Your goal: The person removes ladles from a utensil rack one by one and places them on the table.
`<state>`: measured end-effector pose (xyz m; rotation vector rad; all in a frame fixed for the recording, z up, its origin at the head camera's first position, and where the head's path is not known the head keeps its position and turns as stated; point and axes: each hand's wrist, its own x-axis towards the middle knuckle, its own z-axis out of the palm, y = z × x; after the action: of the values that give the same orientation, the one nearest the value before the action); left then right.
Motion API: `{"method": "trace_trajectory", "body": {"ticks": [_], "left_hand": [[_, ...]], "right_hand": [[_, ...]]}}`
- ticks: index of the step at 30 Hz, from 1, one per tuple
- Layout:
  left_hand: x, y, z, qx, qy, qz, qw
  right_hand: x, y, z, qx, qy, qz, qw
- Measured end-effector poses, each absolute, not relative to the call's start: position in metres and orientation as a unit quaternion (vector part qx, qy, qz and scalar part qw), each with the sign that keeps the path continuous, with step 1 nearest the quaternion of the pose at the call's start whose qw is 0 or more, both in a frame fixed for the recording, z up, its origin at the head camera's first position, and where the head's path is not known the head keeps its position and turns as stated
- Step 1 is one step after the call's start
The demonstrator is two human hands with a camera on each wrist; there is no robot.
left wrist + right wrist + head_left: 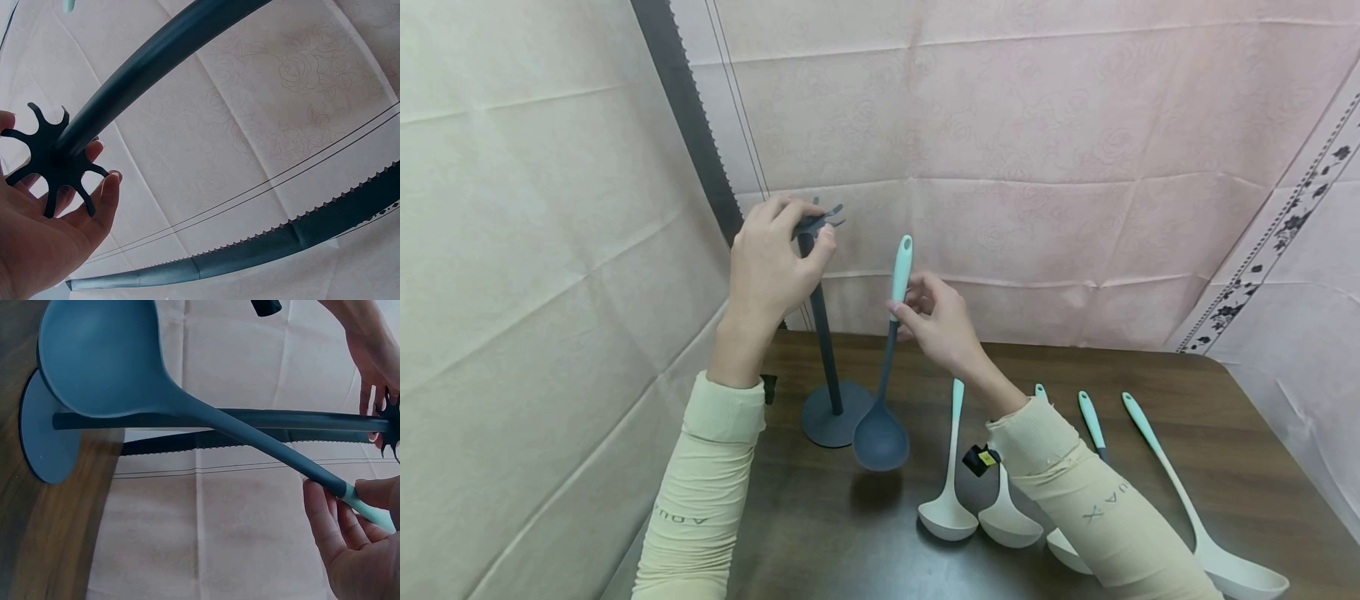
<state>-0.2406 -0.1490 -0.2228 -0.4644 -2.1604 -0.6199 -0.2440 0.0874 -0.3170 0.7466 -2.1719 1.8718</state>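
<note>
My right hand [942, 325] pinches a dark blue-grey ladle [882, 437] at the lower part of its mint handle [902, 267]. The ladle hangs bowl down above the table, close to the stand's round base. At the top of a dark utensil stand [826, 342], my left hand [775, 254] grips the ring of curved hooks [59, 159] with thumb and fingers. Several hooks stick out between the fingers in the left wrist view. In the right wrist view the ladle's bowl [103, 356] overlaps the stand's base [47, 440] and pole.
On the brown table [820, 533] to the right lie several mint-handled utensils, among them a white ladle [949, 515] and a larger one [1240, 571]. My right sleeve [1097, 500] hides parts of others. Patterned cloth [1037, 167] hangs behind and at both sides.
</note>
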Motion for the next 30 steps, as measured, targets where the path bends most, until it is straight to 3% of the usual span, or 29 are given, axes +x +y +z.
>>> {"method": "trace_trajectory", "body": {"ticks": [30], "left_hand": [[-0.24, -0.148, -0.223, -0.182, -0.859, -0.247, 0.409]], "right_hand": [[-0.253, 0.095, -0.355, 0.2, -0.74, 0.64, 0.051]]}}
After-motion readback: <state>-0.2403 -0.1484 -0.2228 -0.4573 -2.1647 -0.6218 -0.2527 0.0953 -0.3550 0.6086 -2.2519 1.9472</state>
